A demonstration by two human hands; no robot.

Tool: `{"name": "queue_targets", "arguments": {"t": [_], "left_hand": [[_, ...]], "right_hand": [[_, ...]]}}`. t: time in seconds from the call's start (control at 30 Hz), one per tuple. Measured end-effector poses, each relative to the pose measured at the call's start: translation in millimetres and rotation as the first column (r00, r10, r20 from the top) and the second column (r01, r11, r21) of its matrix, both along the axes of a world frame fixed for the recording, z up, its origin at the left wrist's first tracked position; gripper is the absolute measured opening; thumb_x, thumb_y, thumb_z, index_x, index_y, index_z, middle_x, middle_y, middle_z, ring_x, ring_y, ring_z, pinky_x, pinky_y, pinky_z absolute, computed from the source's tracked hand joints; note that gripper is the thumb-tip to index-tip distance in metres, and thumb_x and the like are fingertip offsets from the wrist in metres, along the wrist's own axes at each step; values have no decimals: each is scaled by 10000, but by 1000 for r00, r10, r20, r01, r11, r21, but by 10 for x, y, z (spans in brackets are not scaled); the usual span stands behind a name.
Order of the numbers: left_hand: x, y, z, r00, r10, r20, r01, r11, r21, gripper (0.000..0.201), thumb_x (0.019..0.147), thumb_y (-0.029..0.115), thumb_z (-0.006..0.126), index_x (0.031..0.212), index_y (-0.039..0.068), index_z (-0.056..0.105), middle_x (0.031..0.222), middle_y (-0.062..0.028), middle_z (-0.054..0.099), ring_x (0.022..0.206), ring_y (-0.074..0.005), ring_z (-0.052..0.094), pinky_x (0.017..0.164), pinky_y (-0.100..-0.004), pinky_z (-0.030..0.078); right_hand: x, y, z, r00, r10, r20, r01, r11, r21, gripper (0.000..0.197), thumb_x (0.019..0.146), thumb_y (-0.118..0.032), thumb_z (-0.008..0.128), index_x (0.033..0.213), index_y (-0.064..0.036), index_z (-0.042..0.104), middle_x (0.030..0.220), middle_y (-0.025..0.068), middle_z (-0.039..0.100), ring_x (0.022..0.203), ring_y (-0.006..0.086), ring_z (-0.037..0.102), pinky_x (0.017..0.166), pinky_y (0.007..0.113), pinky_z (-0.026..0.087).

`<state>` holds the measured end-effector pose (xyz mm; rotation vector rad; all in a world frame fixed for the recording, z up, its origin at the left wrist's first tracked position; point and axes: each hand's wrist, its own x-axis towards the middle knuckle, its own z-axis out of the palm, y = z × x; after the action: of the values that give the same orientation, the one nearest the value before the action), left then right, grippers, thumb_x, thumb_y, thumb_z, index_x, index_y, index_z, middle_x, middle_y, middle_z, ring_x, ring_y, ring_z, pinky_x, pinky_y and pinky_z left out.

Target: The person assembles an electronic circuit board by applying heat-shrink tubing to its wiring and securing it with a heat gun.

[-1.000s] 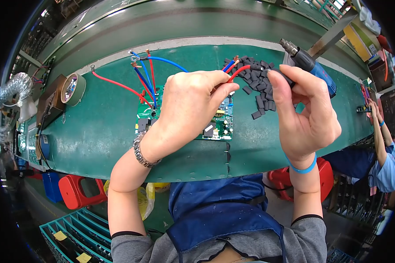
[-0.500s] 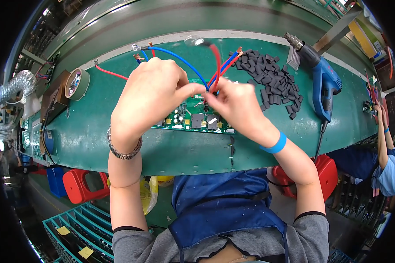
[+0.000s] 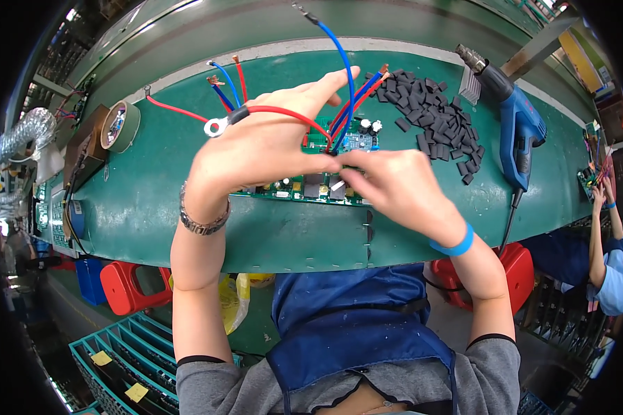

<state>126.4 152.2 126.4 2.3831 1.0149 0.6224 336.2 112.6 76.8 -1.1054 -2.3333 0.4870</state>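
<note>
A green circuit board [image 3: 364, 144] lies on the bench under my hands, partly hidden. From its middle rise a red cable [image 3: 284, 112] and a blue cable [image 3: 344, 59]. The red one bends left across the back of my left hand [image 3: 263, 142] and ends in a ring terminal [image 3: 216, 127]; the blue one stands up high. My left hand is open, fingers stretched behind the cables, its thumb at their base. There my right hand [image 3: 401, 183] pinches, thumb against fingers; what lies between the fingertips is too small to make out.
Many short black tubes [image 3: 432, 117] lie heaped right of the board. Beyond them rests a blue heat gun [image 3: 519, 135]. More red and blue wires [image 3: 239, 79] stick up behind my left hand. A round green tub [image 3: 122, 126] stands left. Another person's hands [image 3: 602, 194] work far right.
My left hand has opened from its pinch and stretched its fingers out. The red cable has swung left over it, and the blue cable now stands upright. My right hand has lowered slightly.
</note>
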Motion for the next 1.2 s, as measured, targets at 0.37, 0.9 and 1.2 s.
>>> {"name": "queue_targets", "arguments": {"t": [0.37, 0.9, 1.2], "left_hand": [[346, -45, -47, 837, 302, 457, -303, 950, -72, 202, 904, 92, 603, 1060, -11, 678, 1036, -109, 695, 838, -122, 653, 694, -242, 501], [529, 40, -118, 822, 299, 484, -319, 947, -43, 149, 794, 74, 739, 917, 11, 684, 867, -51, 652, 625, -71, 565, 592, -217, 450], [425, -89, -110, 792, 246, 559, -198, 969, -146, 146, 839, 56, 704, 982, 32, 722, 874, -64, 664, 659, -72, 602, 547, -196, 469]], "right_hand": [[922, 109, -68, 976, -170, 137, 184, 979, -93, 176, 740, -27, 709, 896, -47, 628, 883, 75, 583, 700, 216, 575, 639, 336, 480], [644, 155, 387, 820, -172, -546, 49, 971, -233, 69, 899, -23, 569, 958, 14, 578, 779, 3, 581, 655, 36, 487, 572, 208, 411], [257, 211, 477, 665, -202, -719, -75, 940, -334, 158, 947, -115, 605, 1007, 30, 616, 876, 21, 617, 768, 48, 548, 625, 198, 451]]}}
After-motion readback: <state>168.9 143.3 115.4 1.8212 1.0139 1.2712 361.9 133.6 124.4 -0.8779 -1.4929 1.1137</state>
